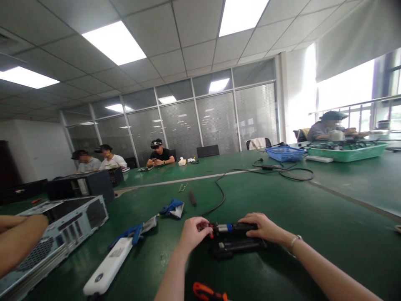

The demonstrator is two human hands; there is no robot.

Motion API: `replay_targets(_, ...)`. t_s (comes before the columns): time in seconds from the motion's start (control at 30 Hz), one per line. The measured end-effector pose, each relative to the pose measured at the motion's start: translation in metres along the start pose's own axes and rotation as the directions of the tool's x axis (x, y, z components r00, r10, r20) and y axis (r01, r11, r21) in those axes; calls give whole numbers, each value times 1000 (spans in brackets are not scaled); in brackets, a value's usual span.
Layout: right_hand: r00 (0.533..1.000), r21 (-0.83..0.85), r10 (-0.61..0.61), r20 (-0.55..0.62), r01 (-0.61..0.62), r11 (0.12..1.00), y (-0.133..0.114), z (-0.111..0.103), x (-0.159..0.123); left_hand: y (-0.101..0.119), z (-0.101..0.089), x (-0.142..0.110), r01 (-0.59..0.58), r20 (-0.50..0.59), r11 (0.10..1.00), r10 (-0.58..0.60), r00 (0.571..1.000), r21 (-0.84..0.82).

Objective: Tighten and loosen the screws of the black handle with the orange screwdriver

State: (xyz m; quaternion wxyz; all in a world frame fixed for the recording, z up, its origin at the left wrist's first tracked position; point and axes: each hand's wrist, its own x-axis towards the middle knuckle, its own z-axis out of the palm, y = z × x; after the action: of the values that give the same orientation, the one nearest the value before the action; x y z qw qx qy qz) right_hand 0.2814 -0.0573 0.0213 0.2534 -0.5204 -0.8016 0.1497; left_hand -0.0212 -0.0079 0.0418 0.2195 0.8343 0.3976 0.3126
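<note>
A black, rod-like device (223,228) with a silver section, a blue band and red parts at its left end lies across the table in front of me; its exact kind is unclear. My left hand (196,232) pinches the red parts at that end. Over the black right end, my right hand (262,225) is closed with the palm down. Just below and parallel to it rests a black elongated casing piece (239,246). Near the bottom edge, an orange-and-black handled tool (209,291) is partly cut off.
To the left lie a white power strip (109,265), blue-grey gloves (172,208) and an open metal computer case (67,230). A black cable (223,192) crosses the table. Blue (284,154) and green baskets (351,154) stand back right. Another person's arm (23,242) reaches in at left; several people sit farther off.
</note>
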Motion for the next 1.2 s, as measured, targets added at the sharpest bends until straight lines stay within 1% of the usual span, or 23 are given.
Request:
replay_targets(0.03,1000,-2,4,-2,-4,1000,1,1,-1,-1,-2,0,-1,-33,999,3,999,43)
replay_targets(0.07,1000,-7,11,-9,-11,1000,2,2,-2,-3,-2,0,2,-41,997,1,999,81)
replay_targets(0.1,1000,-16,17,-22,-17,1000,4,4,-3,-6,-2,-1,7,-23,994,-5,1000,111)
replay_targets(0.17,997,-33,28,-66,-30,999,8,7,-6,-12,0,-2,22,51,990,-29,998,141)
replay_targets(0.23,991,-36,47,-123,-52,998,12,9,-9,-19,4,-3,30,96,989,-44,994,142)
replay_targets(0.3,984,-34,57,-169,-64,997,14,7,-13,-25,8,-2,34,96,992,-46,994,123)
replay_targets(0.37,983,-35,49,-178,-56,998,10,2,-16,-29,11,-1,49,91,995,-57,994,85)
replay_targets(0.47,994,-61,16,-109,-23,998,-3,-5,-18,-31,12,1,81,89,996,-85,992,44)
replay_targets(0.63,995,-196,-100,20,102,975,-33,-4,-21,-27,10,2,58,79,993,-66,995,100)
replay_targets(0.77,991,-168,-109,73,120,979,-48,0,-25,-24,9,1,43,84,994,-52,995,100)
replay_targets(1.0,990,-75,-66,126,76,994,-57,2,-28,-27,9,0,62,99,994,-71,993,91)
replay_targets(1.1,990,-61,-52,133,60,996,-57,4,-29,-25,8,0,89,101,993,-97,990,78)
replay_targets(1.2,990,-67,-65,123,74,995,-58,4,-30,-24,6,0,105,110,993,-111,988,62)
